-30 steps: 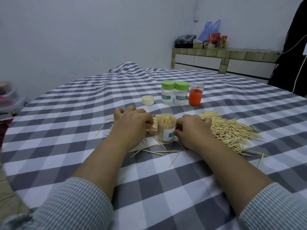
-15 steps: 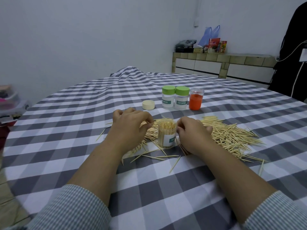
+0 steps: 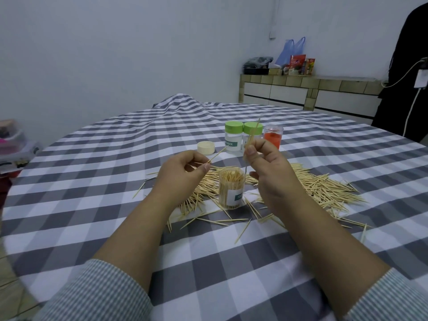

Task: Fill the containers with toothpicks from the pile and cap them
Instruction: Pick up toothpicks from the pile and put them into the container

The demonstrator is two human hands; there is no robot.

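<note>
Toothpicks, a big loose pile (image 3: 312, 188), spread across the checked desk (image 3: 92, 181) from centre to right, too many to count. Standing in the middle of them, one open container (image 3: 231, 191), packed full, its label cut off after "TO". Farther back, two green-capped containers: the left one (image 3: 232, 137) reads "TOOTHPICK", the right one (image 3: 251, 135) has its label hidden by the right hand. Right of those, one clear jar (image 3: 273, 137) with something orange inside, hard to make out. One cream cap (image 3: 206, 147) lies loose at far left of the row. The left hand (image 3: 183, 174) pinches a single toothpick (image 3: 217, 154) in its fingers, and the right hand (image 3: 268, 167) pinches a few upright (image 3: 252, 135); exact count unclear.
</note>
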